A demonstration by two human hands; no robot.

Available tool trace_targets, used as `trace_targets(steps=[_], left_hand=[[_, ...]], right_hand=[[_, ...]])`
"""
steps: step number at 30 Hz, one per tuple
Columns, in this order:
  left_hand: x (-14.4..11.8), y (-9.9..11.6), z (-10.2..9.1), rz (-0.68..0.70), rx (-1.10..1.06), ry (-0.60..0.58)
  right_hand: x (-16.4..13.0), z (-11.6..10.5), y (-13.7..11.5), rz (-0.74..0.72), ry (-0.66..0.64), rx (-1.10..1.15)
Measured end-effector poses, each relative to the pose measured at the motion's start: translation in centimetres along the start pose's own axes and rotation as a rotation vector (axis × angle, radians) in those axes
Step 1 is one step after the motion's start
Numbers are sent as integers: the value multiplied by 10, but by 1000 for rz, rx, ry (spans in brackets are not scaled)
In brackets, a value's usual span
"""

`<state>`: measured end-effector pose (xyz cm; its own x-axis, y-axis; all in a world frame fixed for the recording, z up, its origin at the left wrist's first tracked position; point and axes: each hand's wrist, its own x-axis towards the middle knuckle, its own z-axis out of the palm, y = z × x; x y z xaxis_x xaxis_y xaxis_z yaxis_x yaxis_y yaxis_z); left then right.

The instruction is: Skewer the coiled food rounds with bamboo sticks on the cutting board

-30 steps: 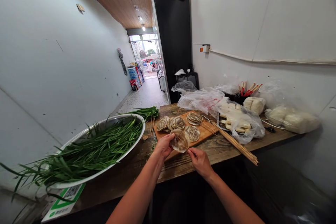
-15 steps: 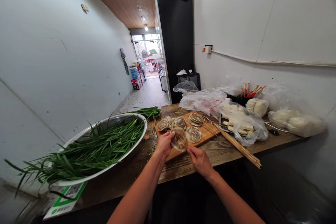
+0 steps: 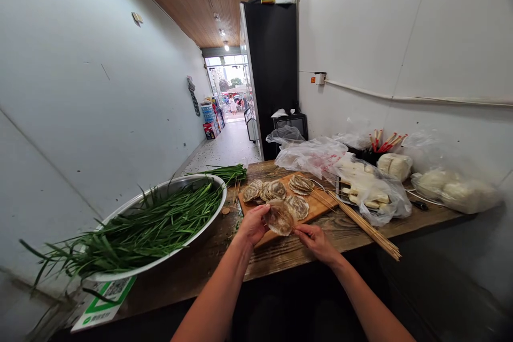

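My left hand (image 3: 252, 223) grips a thin round brownish slice (image 3: 279, 218) held just above the near edge of a wooden cutting board (image 3: 320, 202). My right hand (image 3: 316, 239) pinches the end of a thin bamboo skewer (image 3: 297, 229) that runs into the slice. Several more round slices (image 3: 272, 191) lie on the board. A bundle of bamboo skewers (image 3: 366, 225) lies on the wooden counter (image 3: 280, 254) to the right of the board.
A wide metal basin (image 3: 200, 227) heaped with green chives (image 3: 136, 232) stands at the left. More chives (image 3: 224, 172) lie behind it. Plastic bags (image 3: 310, 154) with white food and a tub of chopsticks (image 3: 380, 141) line the right wall. A black cabinet (image 3: 272, 69) stands beyond.
The view tilted slightly upward. My right hand moved a little to the right and up, with the skewer further along in the slice; my left hand kept its hold.
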<state>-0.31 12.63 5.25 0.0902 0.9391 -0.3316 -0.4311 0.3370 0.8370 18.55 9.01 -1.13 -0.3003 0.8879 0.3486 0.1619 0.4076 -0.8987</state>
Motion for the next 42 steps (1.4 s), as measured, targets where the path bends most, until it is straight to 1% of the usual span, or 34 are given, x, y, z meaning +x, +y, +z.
trace_targets(steps=[3, 5, 8, 11, 14, 20, 23, 26, 28, 29, 31, 33, 34, 36, 37, 38, 40, 41, 42], left_hand=[[-3, 2, 6, -42, -20, 51], [-5, 5, 11, -64, -27, 71], [-7, 8, 18, -55, -27, 78], [-8, 10, 23, -33, -18, 72], [-6, 8, 22, -10, -18, 79], [0, 4, 14, 19, -26, 77], [2, -1, 15, 57, -111, 55], [4, -13, 17, 95, -269, 18], [6, -22, 16, 87, -284, 48], [8, -24, 13, 83, -269, 87], [10, -24, 6, 69, -202, 196], [11, -15, -6, 28, -122, 274], [9, -9, -13, -16, -82, 281], [4, 3, -30, -97, 42, 245], [0, 8, -38, -84, 148, 244], [-4, 11, -46, -14, 294, 269], [-10, 11, -56, 275, 641, 367], [-11, 7, -58, 424, 790, 395], [-11, 2, -57, 533, 913, 385]], right_hand=[[-1, -5, -3, 4, -34, -7], [-1, -7, -6, -8, -33, -43], [1, -8, -8, -37, -6, -109], [2, -4, -8, -42, 53, -166], [2, 0, -8, -38, 107, -201], [2, 6, -12, -11, 156, -310], [10, 15, -15, 9, 203, -286], [23, 32, -17, 103, 273, -216], [28, 44, -17, 152, 275, -186], [27, 50, -16, 159, 263, -180], [18, 61, -14, 193, 213, -142], [1, 70, -11, 265, 136, -56], [-10, 73, -10, 288, 109, -17], [-29, 80, -9, 298, 101, 11], [-37, 83, -8, 292, 124, -7], [-42, 85, -9, 294, 149, -31], [-48, 91, -11, 326, 174, -66], [-48, 93, -13, 328, 175, -78], [-48, 95, -14, 317, 175, -94]])
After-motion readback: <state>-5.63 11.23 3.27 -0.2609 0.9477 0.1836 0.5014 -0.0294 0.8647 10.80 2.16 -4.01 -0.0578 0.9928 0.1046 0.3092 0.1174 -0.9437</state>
